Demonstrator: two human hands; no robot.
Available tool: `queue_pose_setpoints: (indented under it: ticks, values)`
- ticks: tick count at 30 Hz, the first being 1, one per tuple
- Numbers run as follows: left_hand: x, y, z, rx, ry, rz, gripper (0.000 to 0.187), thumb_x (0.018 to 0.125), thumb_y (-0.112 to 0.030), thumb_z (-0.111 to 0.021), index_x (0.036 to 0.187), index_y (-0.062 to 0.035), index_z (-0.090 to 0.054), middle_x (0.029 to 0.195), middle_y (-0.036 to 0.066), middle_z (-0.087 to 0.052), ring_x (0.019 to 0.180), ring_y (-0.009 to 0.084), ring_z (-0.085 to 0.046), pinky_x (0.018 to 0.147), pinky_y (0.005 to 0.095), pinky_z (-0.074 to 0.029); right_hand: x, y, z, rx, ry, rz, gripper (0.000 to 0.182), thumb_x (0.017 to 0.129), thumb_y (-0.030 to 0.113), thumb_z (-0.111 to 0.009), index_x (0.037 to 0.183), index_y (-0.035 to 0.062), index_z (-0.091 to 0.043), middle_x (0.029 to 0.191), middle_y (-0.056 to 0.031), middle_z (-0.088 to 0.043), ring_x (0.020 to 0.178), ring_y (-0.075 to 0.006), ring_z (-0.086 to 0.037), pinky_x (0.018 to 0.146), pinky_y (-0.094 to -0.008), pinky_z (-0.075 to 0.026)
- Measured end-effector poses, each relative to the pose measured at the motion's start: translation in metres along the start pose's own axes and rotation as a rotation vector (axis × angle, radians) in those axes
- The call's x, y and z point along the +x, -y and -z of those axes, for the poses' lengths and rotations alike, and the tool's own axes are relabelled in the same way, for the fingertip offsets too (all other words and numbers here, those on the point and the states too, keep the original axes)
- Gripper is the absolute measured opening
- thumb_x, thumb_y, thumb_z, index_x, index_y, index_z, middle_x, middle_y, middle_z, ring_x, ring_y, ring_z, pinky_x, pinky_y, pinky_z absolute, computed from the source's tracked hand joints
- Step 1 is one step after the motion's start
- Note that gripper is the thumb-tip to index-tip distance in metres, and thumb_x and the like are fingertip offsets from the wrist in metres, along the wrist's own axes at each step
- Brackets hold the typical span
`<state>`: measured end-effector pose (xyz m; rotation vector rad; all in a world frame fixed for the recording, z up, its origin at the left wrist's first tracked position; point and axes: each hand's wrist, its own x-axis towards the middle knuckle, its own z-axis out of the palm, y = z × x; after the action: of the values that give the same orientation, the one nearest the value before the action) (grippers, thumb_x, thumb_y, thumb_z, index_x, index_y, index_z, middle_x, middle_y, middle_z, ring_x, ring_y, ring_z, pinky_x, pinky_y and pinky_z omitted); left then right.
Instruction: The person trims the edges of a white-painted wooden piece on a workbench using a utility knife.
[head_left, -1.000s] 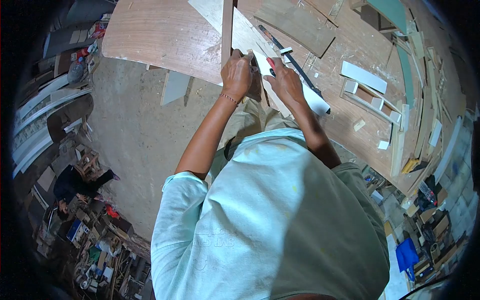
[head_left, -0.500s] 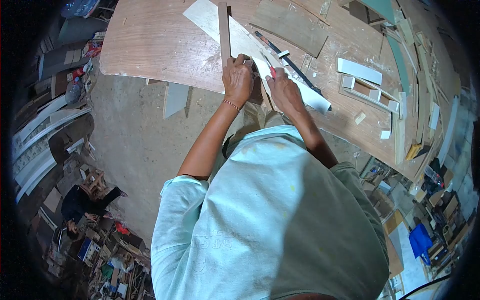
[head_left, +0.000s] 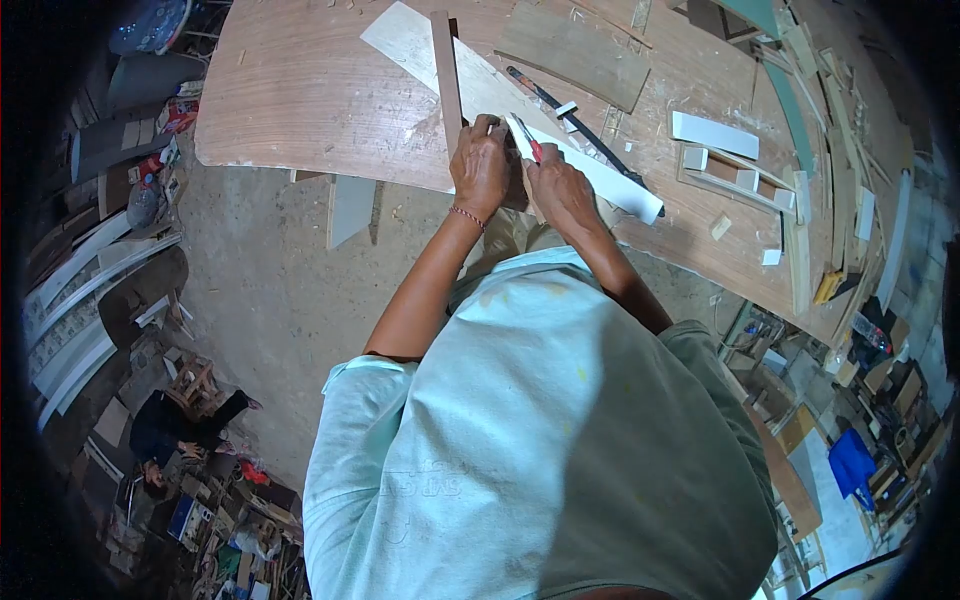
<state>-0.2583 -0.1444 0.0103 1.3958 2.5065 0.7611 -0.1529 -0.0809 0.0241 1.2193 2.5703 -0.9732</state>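
Gripping one red knife (head_left: 535, 152), right hand (head_left: 563, 190) kept fingers clamped on it, over one white strip (head_left: 605, 183) on table (head_left: 300, 100); left hand (head_left: 481, 168) curled beside one brown strip (head_left: 446, 80), finger grip unclear.

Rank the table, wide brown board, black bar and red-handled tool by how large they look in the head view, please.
1. Table
2. Wide brown board
3. Black bar
4. Red-handled tool, partly covered by the right hand
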Motion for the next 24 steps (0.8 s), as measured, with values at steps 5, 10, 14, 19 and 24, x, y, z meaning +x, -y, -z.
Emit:
queue_pose_setpoints:
  ticks: [5, 10, 14, 19, 24]
  values:
    - [-0.001, 0.004, -0.003, 0.007, 0.003, -0.006, 0.026, 0.065, -0.004, -0.058, 0.090, -0.0041, -0.060, 0.096, 0.007, -0.055, 0.082, 0.0253, -0.052, 0.068, 0.0343, -0.043, 0.000, 0.003, 0.002, 0.026, 0.028, -0.018, 0.035, 0.085, 0.028, -0.043, 0.092, -0.0061, -0.043, 0.077, -0.0275, -0.057, 0.070, -0.0402, -0.058, 0.063, -0.0451, -0.045]
    - [-0.001, 0.005, -0.004, 0.054, 0.036, 0.020, 0.026, 0.066, -0.008, -0.058, 0.093, -0.0073, -0.060, 0.098, 0.004, -0.054, 0.086, 0.0224, -0.051, 0.068, 0.0336, -0.038, -0.001, 0.006, 0.002, -0.016, 0.066, -0.028, 0.035, 0.085, 0.027, -0.042, 0.091, -0.0069, -0.043, 0.075, -0.0279, -0.057, 0.069, -0.0397, -0.058, 0.061, -0.0447, -0.046]
    - [0.000, 0.004, -0.003, 0.031, 0.055, 0.046, 0.027, 0.067, -0.008, -0.057, 0.093, -0.0076, -0.060, 0.098, 0.004, -0.054, 0.087, 0.0224, -0.051, 0.070, 0.0345, -0.037, -0.002, 0.009, 0.002, 0.008, 0.048, -0.030, 0.034, 0.085, 0.026, -0.042, 0.091, -0.0070, -0.043, 0.075, -0.0277, -0.057, 0.069, -0.0396, -0.058, 0.061, -0.0449, -0.046]
    - [-0.002, 0.004, -0.002, 0.080, 0.045, 0.021, 0.025, 0.068, -0.009, -0.055, 0.093, -0.0078, -0.061, 0.099, 0.004, -0.054, 0.087, 0.0218, -0.050, 0.071, 0.0362, -0.035, -0.002, 0.009, -0.001, -0.003, 0.051, -0.048, 0.035, 0.086, 0.028, -0.043, 0.092, -0.0065, -0.043, 0.076, -0.0275, -0.057, 0.070, -0.0401, -0.058, 0.061, -0.0453, -0.046]
    - [-0.002, 0.006, -0.004, 0.084, 0.029, 0.011, 0.024, 0.068, -0.009, -0.055, 0.092, -0.0082, -0.061, 0.099, 0.004, -0.054, 0.086, 0.0215, -0.050, 0.071, 0.0366, -0.034, -0.001, 0.011, -0.002, 0.005, 0.054, -0.069, 0.035, 0.086, 0.028, -0.043, 0.093, -0.0060, -0.043, 0.077, -0.0279, -0.057, 0.071, -0.0410, -0.058, 0.061, -0.0460, -0.046]
